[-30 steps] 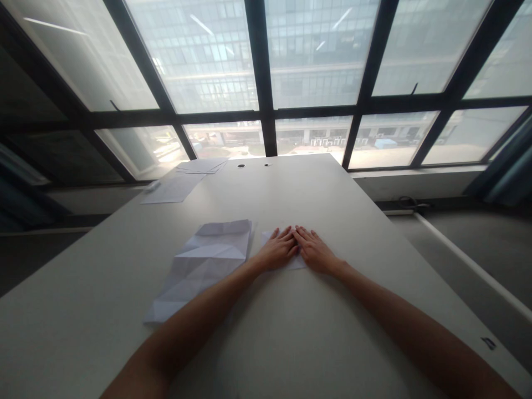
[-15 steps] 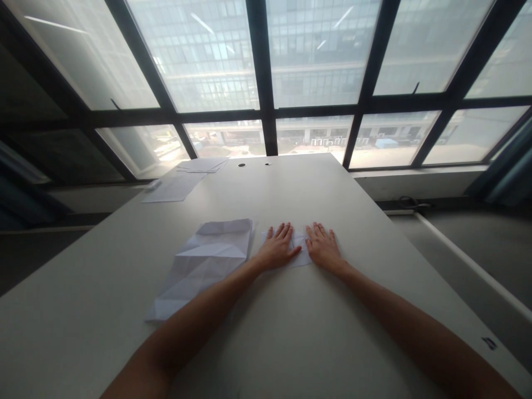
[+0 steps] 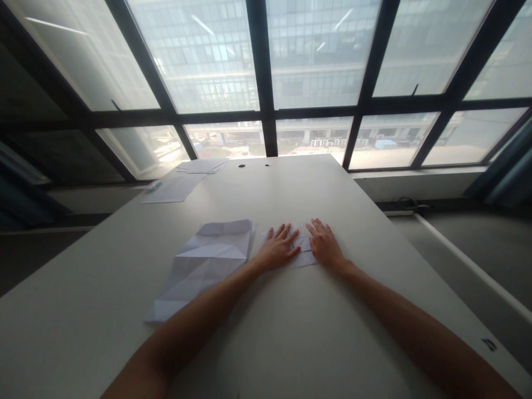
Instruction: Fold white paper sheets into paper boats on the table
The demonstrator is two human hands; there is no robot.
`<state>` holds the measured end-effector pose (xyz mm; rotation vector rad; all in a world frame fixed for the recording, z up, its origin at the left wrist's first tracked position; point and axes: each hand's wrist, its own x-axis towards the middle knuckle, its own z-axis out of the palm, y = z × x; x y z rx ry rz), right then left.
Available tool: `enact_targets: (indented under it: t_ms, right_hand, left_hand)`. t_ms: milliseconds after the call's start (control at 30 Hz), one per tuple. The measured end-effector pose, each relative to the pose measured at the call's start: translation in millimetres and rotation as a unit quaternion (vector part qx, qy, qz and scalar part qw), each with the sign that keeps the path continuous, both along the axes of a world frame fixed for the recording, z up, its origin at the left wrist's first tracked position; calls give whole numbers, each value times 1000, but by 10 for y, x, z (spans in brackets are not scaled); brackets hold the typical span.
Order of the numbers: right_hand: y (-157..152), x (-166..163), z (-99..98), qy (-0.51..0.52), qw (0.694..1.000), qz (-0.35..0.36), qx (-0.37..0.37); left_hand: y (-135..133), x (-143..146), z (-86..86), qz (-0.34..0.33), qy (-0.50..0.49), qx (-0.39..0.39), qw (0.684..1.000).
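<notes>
A small folded white paper (image 3: 302, 250) lies on the white table (image 3: 291, 332), mostly covered by my hands. My left hand (image 3: 277, 248) rests flat on its left part, fingers stretched out and slightly spread. My right hand (image 3: 324, 243) lies flat over its right edge, fingers extended forward. Neither hand grips anything. A strip of the paper shows between the two hands.
A larger creased white sheet (image 3: 203, 265) lies just left of my left hand. More loose sheets (image 3: 178, 185) sit at the table's far left corner by the window. Two small dark holes (image 3: 241, 165) mark the far edge. The table's right edge drops to the floor.
My hands, first touching fingertip to fingertip over the small paper, have slid apart. The right hand moved right, uncovering the paper's middle. The left hand barely shifted.
</notes>
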<state>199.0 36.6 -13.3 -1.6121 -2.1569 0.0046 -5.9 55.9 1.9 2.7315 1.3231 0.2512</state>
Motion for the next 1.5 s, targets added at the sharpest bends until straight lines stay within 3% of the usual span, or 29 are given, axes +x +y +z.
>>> enact_targets:
  t_ms: [133,233,433,600,1100,1400,1500]
  right_hand:
    - [-46,-73,50,32,991,132,-6]
    - [-67,-108,48,43,987,154,-6]
    - [-32,-78,-29,-3,998,1,-59]
    - [-28,-57,-48,-31,995,-66,-75]
    - [-22,-79,-34,-54,986,-127,-94]
    - [-35,-73,-16,-59,986,-124,-94]
    - [-40,-85,-8,-55,987,-125,-90]
  left_hand:
    - [-12,-5,57,-26,-2,-4,1000]
    - [-16,-7,88,-49,-1,-7,999]
    - [14,-8,60,-45,12,-12,999]
    - [22,-15,62,-50,16,-12,999]
    - [-1,-12,101,-77,15,-21,997]
    - [111,-75,8,41,6,14,999]
    - [96,-71,2,50,3,27,998]
